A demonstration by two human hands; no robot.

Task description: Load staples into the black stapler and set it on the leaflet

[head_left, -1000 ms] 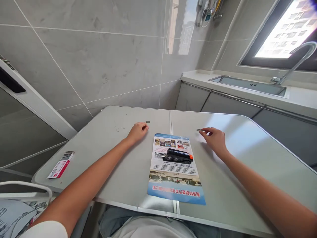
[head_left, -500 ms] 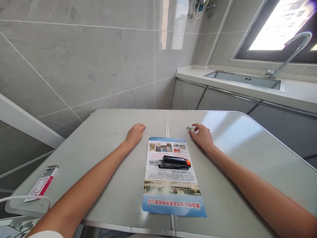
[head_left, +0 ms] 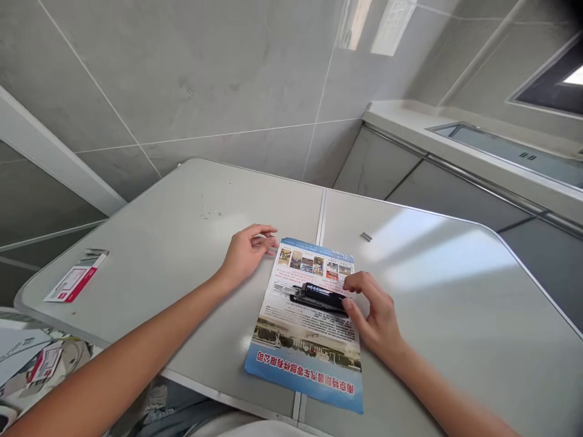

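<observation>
A black stapler lies on a printed leaflet, its metal end to the left. At the stapler's right end is my right hand, thumb and forefinger apart beside it; whether they touch it is unclear. My left hand rests near the leaflet's upper left corner, fingers loosely bent and apart, with nothing in it. A small strip of staples lies on the table beyond my right hand.
The folding table has a seam down its middle. A red and white packet lies at its left end, and loose staples lie toward the back. Behind on the right stands a counter with a sink.
My right hand has left the staple strip and come back to the stapler's right end. My left hand's fingers have spread near the leaflet. The view has tilted and turned.
</observation>
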